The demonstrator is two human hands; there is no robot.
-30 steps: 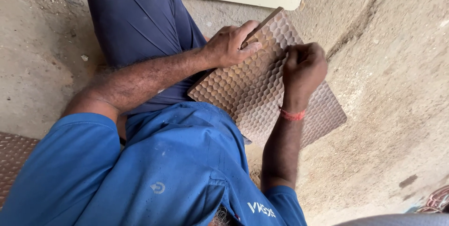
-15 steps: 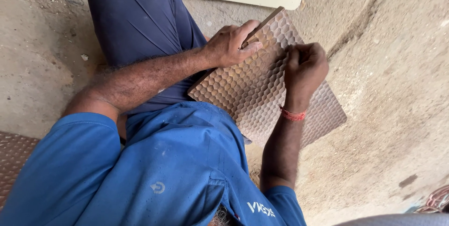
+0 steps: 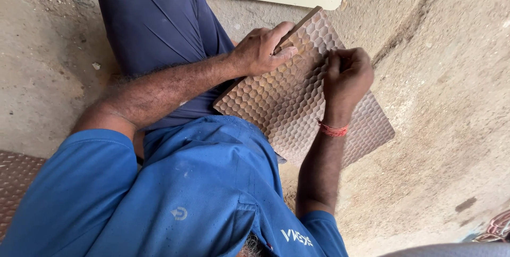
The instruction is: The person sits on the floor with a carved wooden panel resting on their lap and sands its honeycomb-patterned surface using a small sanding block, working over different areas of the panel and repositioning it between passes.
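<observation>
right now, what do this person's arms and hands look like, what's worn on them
Both arms are bare from short, bright blue sleeves down to the hands. The left hand wears nothing that shows. The right hand has a red thread band wound round its wrist. No gloves, no watch or rings visible. The forearms are hairy.

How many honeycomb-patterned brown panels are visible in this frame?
2. One honeycomb panel lies under both hands, propped on the lap; a second panel lies beneath it on the concrete floor. More could be hidden underneath.
</observation>
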